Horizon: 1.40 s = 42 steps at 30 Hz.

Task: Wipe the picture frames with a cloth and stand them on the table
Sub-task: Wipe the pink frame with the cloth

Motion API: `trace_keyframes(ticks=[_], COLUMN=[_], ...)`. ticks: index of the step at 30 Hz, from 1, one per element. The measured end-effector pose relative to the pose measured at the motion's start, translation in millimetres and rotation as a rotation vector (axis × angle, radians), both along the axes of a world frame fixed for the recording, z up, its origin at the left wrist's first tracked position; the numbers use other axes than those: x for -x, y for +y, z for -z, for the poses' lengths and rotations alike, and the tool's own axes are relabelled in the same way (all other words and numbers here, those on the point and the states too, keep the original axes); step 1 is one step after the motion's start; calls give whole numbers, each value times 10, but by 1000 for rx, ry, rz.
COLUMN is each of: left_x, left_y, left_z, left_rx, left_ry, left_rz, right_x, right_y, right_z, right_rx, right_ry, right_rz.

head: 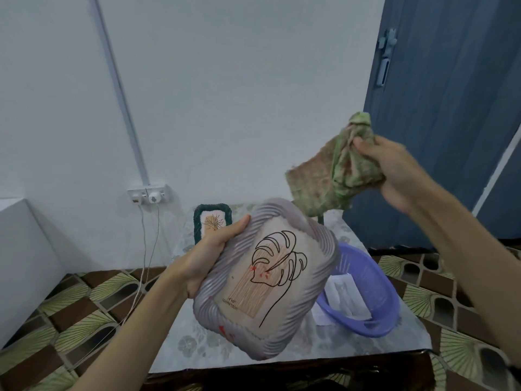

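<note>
My left hand [207, 255] grips the left edge of a grey ribbed picture frame [284, 331], held tilted above the table [197, 354]. The frame shows a black line drawing of a leaf, with red smears on the picture and on its lower rim. My right hand [394, 167] holds a crumpled green and brown cloth [324, 179] raised up and to the right of the frame, apart from it. A dark green frame [198, 221] with a flower picture stands upright at the far end of the table, partly hidden behind my left hand.
A purple plastic basket [377, 314] holding white packets sits on the right of the table. A wall socket [149, 194] with white cables hangs at the left. A blue door [451, 108] is at the right. Patterned floor surrounds the table.
</note>
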<state>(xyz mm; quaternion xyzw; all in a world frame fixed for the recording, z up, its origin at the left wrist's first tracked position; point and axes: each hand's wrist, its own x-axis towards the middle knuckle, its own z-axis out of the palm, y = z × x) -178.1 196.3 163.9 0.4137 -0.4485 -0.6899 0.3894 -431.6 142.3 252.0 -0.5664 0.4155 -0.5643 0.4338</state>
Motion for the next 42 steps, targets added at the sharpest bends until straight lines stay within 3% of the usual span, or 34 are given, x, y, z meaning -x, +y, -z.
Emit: trace_keyframes(ticks=[4,7,9,12,15,21,25,27,30,32,35,37,38,40,42], left_x=[24,59,57,42,62,129,85,70,112,137,116,95,91,90,97], left_y=[-15,-28,-19,3,11,5,5,9,23,26,3,-17,-27,-35,-37], left_z=[14,8,18,27,5,7,11,9,11,2,-41,-68,-73,-78,-76], left_rx=[11,23,11,10,44,46,38,40,49,55,69,83,84,75,69], left_ry=[59,81,83,86,72,112,90,70,81,99,116,96,79,53,35], left_rz=[-52,-69,-68,-67,-59,-55,-73,-66,-59,-56,-57,-59,-59,-50,-37], right_x=[-103,-268,-288,-197,-167,-324,-179,-179,-288,-317,-208,-63,-11,-9,-100], right_y=[170,329,382,349,309,281,302,313,290,216,135,136,163,225,244], right_z=[73,334,469,478,471,482,460,496,546,525,401,317,291,283,328], right_rx=[-72,155,287,116,37,300,189,264,369,238,-75,-153,-163,-57,157], right_ry=[363,621,585,518,613,561,763,840,692,558,127,10,63,448,841], right_rz=[33,-21,-27,-122,-204,136,-258,-233,79,145,49,-180,-298,-388,-232])
